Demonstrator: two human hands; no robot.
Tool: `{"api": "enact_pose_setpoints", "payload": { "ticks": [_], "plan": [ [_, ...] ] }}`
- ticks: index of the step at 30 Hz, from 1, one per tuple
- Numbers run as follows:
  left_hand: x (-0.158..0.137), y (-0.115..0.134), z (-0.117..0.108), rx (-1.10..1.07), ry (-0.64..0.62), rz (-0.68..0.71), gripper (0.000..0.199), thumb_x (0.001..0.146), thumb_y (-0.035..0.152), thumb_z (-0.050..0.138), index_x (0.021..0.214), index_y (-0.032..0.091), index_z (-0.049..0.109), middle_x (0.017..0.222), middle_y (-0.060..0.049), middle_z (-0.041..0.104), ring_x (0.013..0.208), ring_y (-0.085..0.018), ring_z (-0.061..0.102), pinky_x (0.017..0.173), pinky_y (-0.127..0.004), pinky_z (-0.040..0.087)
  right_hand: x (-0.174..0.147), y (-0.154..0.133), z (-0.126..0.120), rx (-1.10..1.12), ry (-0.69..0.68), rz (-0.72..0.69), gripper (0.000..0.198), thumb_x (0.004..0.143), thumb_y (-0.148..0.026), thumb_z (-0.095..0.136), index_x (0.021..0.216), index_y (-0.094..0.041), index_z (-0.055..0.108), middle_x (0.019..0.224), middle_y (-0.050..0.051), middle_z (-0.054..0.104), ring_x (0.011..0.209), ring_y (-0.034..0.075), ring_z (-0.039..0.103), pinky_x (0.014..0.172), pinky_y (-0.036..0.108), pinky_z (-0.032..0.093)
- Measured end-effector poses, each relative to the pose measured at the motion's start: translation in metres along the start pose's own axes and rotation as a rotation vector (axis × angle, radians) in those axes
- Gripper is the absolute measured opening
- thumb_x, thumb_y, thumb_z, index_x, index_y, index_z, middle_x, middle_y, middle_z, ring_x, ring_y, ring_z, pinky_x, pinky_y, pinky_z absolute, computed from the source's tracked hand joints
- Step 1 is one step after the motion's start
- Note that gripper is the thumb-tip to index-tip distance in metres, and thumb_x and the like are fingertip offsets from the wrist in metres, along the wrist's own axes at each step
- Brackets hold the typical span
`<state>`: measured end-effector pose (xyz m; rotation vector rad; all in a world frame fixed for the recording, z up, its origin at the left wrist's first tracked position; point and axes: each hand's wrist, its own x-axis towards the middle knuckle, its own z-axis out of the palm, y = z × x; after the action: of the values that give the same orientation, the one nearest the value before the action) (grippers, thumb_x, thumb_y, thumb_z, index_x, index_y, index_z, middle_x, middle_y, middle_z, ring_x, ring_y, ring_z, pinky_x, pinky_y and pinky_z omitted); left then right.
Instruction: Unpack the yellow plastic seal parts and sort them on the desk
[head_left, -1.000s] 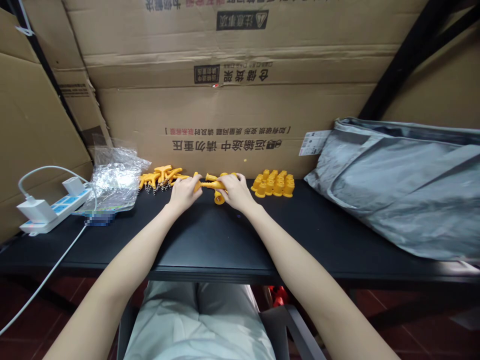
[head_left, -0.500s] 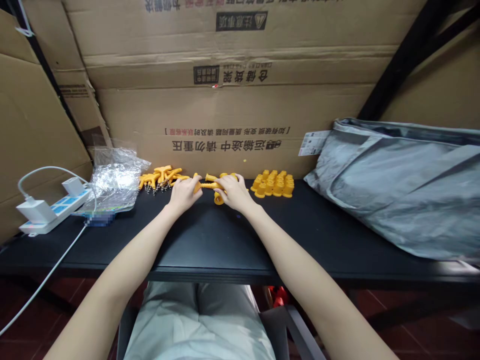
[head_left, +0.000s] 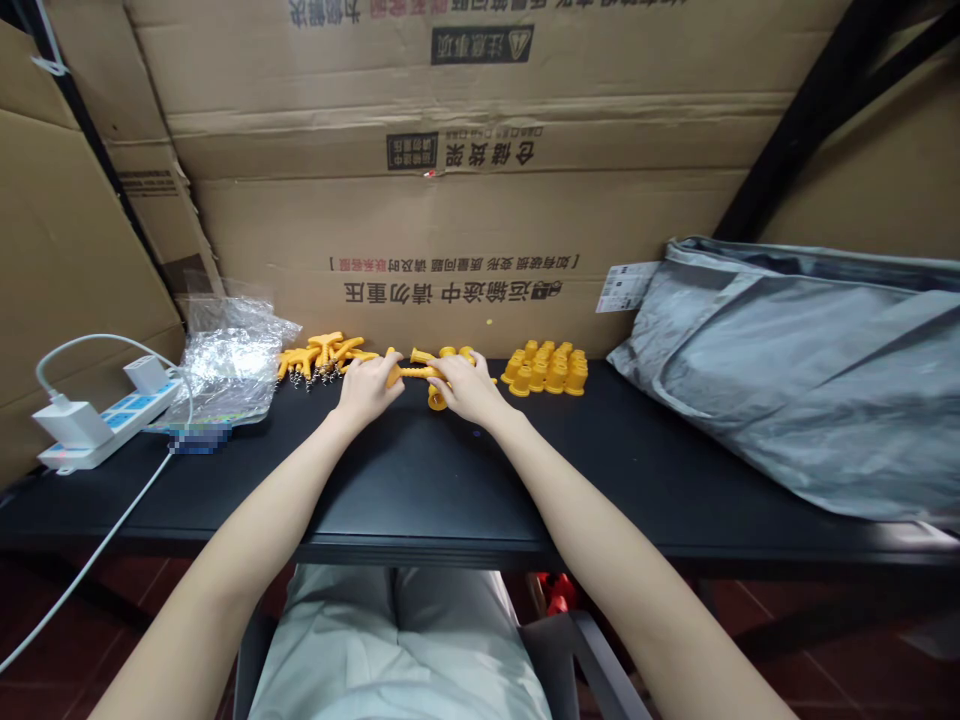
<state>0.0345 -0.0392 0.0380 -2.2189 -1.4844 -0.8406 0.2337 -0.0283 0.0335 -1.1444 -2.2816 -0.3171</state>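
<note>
Slippage looks like the likeliest trouble. The left hand [head_left: 366,390] is closed around a yellow handle [head_left: 394,368], and the right hand [head_left: 468,388] curls over the far end of a yellow rod [head_left: 416,372] that bridges the gap between them, near the back of the black desk [head_left: 450,480]. What lies beneath the right palm is hidden, so I cannot tell how firm that grip is; if it is loose, a twist or pull could jerk the rod free. A yellow cup [head_left: 436,399] sits just below the right hand's fingers, where a dropped wrist could knock it rolling. Corkscrews [head_left: 326,348] lie heaped beside the left hand, their bare metal coils exposed, so a careless sideways reach might prick or tangle. Yellow caps [head_left: 555,372], bunched near the right hand, could topple from an elbowing swing.
</note>
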Motion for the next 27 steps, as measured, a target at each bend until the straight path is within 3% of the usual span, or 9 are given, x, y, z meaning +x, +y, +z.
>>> {"api": "enact_pose_setpoints", "payload": {
  "ticks": [10, 27],
  "plan": [
    [-0.0001, 0.0025, -0.0010, -0.023, 0.008, -0.020, 0.033, 0.080, 0.023, 0.054, 0.112, 0.018, 0.061, 0.094, -0.007, 0.073, 0.088, -0.023, 0.068, 0.083, -0.033, 0.045, 0.0000, 0.0018, -0.0022, 0.003, 0.051, -0.010, 0.018, 0.087, -0.019, 0.049, 0.105, -0.020, 0.054, 0.105, 0.011, 0.067, 0.100, 0.026, 0.058, 0.100, 0.049, 0.027],
    [0.0001, 0.0020, -0.0087, 0.012, -0.032, -0.137, 0.035, 0.081, 0.027, 0.053, 0.115, 0.018, 0.060, 0.093, -0.007, 0.073, 0.088, -0.024, 0.068, 0.080, -0.032, 0.048, 0.0005, 0.0090, -0.0091, -0.103, 0.056, 0.221, 0.016, 0.084, -0.027, 0.052, 0.097, -0.018, 0.056, 0.099, 0.011, 0.066, 0.096, 0.027, 0.057, 0.088, 0.042, 0.033]
  ]
}}
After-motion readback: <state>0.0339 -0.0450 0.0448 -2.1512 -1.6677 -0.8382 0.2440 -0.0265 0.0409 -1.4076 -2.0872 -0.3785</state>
